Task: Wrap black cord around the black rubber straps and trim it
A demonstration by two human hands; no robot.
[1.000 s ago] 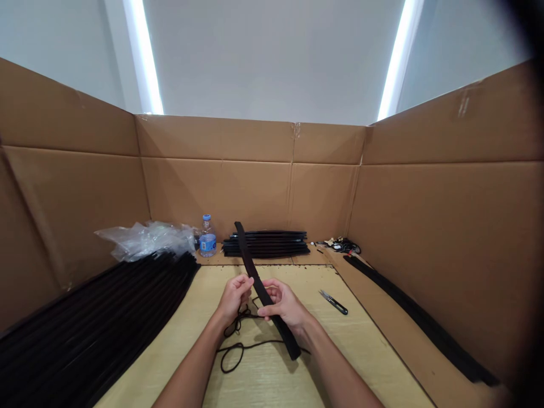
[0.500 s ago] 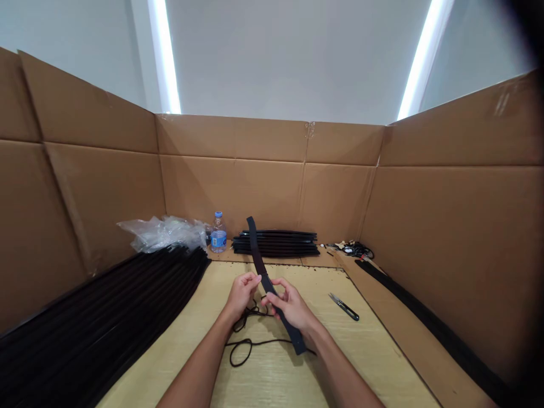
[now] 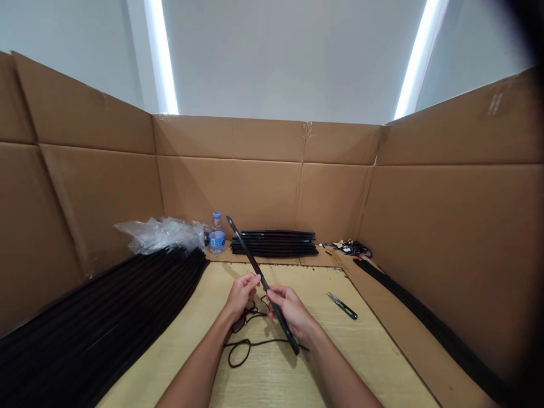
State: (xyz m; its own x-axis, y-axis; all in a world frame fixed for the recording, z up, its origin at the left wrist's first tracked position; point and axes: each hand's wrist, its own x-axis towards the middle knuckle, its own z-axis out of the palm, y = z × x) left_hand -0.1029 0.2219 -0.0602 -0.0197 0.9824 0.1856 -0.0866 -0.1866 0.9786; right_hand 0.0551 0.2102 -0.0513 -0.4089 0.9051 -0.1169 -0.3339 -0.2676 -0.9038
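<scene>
A long, flat black strip (image 3: pixel 245 249) slants over the table between my hands, turned nearly edge-on, its far end raised. My right hand (image 3: pixel 289 306) is closed around its lower half, thumb on top. My left hand (image 3: pixel 241 296) is closed in a pinch, fingertips at the strip's left edge near the middle. What lies inside that pinch is hidden. Thin black cord (image 3: pixel 240 365) lies in loops on the table under both hands, with a tangle beside the left fingers.
Thread snips (image 3: pixel 342 306) lie to the right. Many black strips (image 3: pixel 106 317) cover the left side; more are stacked (image 3: pixel 274 242) at the back. A water bottle (image 3: pixel 216 233), clear plastic bags (image 3: pixel 164 235), a cord heap (image 3: pixel 353 248) and a long black strip (image 3: pixel 425 320) lie along cardboard walls (image 3: pixel 229 181).
The strip has rolled from showing its broad face to nearly edge-on, and its far end has swung left. My right fingers have closed more around it. The left hand stays in its pinch.
</scene>
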